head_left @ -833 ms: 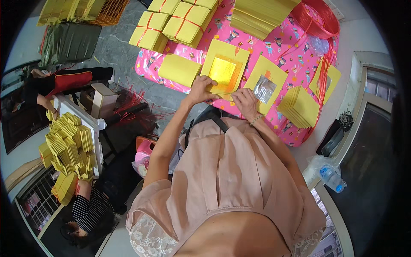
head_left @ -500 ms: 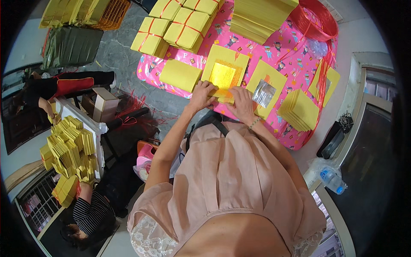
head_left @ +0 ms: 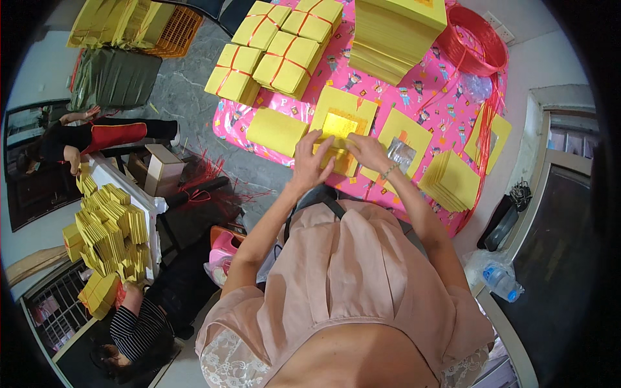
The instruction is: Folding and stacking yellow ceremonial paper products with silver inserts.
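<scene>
A yellow paper sheet [head_left: 349, 107] with a shiny gold foil square in its middle lies at the near edge of the pink table. Over its lower part, my left hand [head_left: 313, 160] is open, fingers spread and fingertips by the foil's left side. My right hand [head_left: 370, 154] is closed at the foil's lower right, its thumb and forefinger on the paper. Just right of it lies another yellow sheet [head_left: 414, 132] with a silver foil square. A folded yellow paper bundle [head_left: 277, 131] rests to the left.
Red-tied yellow bundles [head_left: 284, 61] stand at the back left of the table, beside a tall paper stack [head_left: 391, 45]. A red string coil [head_left: 491, 61] sits far right, above a fanned stack [head_left: 449, 181]. Two people work at a white table [head_left: 123, 174] on the left, heaped with yellow bundles.
My left hand's fingers have spread and lifted somewhat from the sheet's lower edge. My right hand has shifted slightly inward along the paper. The whole view has moved a little.
</scene>
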The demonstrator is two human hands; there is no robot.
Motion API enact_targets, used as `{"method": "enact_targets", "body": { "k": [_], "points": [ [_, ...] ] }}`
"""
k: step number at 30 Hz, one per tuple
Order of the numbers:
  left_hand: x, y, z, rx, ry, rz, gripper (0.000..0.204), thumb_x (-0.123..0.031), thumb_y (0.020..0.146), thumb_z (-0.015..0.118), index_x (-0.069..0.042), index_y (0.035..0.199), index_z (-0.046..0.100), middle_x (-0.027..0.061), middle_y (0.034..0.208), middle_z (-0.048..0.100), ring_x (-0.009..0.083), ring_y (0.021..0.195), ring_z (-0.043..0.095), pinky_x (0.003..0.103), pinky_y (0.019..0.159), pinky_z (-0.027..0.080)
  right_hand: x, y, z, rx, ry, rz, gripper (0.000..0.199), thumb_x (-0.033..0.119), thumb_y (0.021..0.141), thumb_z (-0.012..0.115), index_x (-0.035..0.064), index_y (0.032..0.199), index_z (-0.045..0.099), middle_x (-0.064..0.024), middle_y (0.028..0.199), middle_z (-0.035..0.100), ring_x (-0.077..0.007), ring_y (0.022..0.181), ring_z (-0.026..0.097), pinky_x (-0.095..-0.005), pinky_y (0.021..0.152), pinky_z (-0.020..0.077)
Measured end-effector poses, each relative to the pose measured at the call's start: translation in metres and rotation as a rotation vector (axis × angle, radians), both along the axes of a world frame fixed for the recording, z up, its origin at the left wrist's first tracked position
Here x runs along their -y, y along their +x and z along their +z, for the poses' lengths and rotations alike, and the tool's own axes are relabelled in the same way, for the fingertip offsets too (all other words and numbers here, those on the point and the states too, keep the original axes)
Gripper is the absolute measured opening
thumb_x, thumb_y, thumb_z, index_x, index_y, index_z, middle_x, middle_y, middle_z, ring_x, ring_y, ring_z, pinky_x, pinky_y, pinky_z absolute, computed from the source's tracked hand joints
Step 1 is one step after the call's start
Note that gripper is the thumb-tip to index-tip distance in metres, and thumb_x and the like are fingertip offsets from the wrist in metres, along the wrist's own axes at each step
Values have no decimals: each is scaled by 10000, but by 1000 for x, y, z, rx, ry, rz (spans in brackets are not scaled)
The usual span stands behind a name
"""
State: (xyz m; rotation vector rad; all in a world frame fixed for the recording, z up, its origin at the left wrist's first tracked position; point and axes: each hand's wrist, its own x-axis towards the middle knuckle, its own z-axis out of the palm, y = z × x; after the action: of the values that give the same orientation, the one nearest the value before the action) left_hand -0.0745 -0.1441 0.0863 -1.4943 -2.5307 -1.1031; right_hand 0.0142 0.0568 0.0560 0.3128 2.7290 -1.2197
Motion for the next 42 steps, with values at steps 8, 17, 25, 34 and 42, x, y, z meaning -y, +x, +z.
{"method": "enact_targets", "body": {
  "k": [8,17,25,34,42],
  "points": [
    [-29,-1,-23,41,-123,-70,692,-123,759,697,-140,1402,441,192,1440,360,392,1288,374,489,1043,338,-52,-38,-20,43,30,-127,394,319,899,574,19,1155,588,-243,1067,640,-409,1019,601,-482,869,481],
    [-58,-21,-48,-23,-331,-113,750,-320,816,668,-242,1483,335,191,1532,247,453,1383,240,570,1106,243,-73,-63,-34,63,141,-256,445,342,883,613,28,1197,582,-214,1154,611,-383,1088,577,-456,940,452],
    [-60,-23,-56,4,-380,-119,780,-356,820,654,-251,1506,297,183,1557,217,443,1419,186,577,1129,201,-61,-83,-25,36,369,-239,426,304,866,634,84,1225,566,-149,1146,597,-315,1120,553,-464,909,425],
    [-62,-24,-59,3,-390,-130,831,-317,784,682,-237,1509,284,212,1540,232,441,1423,183,560,1144,190,-50,-92,-32,49,269,-219,418,263,862,630,92,1238,562,-136,1158,591,-319,1118,558,-481,914,420],
    [-62,-27,-60,58,-349,-129,809,-301,780,673,-228,1500,311,273,1498,251,453,1409,206,564,1141,190,-50,-91,-42,2,253,-246,392,228,854,636,80,1209,560,-146,1143,590,-334,1098,561,-485,906,433]
  ]
}}
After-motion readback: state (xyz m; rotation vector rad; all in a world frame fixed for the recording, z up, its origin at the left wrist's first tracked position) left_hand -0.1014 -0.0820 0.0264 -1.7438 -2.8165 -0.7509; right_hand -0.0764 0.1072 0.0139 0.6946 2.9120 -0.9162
